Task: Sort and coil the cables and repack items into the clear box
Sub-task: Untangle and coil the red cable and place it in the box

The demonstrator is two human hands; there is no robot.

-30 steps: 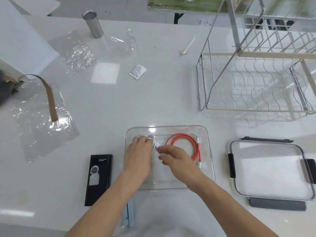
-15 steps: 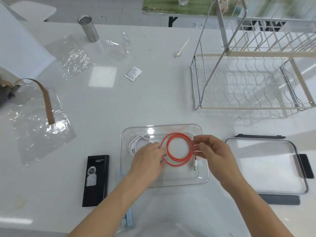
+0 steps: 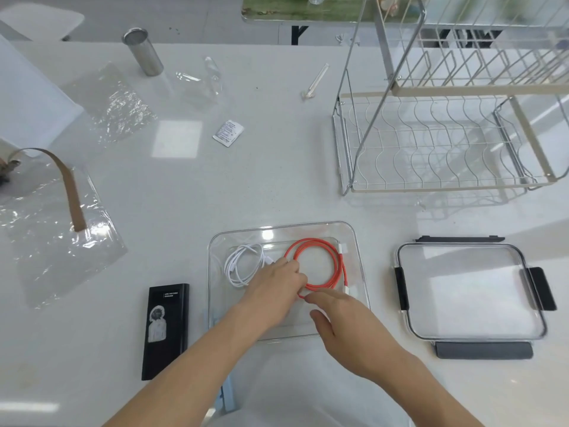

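Note:
The clear box sits on the white table in front of me. Inside it lie a coiled white cable on the left and a coiled orange cable on the right. My left hand rests inside the box, its fingers on the near left part of the orange coil. The fingertips of my right hand touch the coil's near edge, fingers loosely apart. The box's clear lid with dark clips lies to the right. A black rectangular box lies to the left.
A wire dish rack stands at the back right. Crumpled plastic sheets and a brown strap lie at the left. A metal cup, a small white sachet and a thin white stick sit farther back.
The orange coil has settled flat in the right half of the box. My right hand moved from the coil's right side to its near edge; my left hand stays on the coil.

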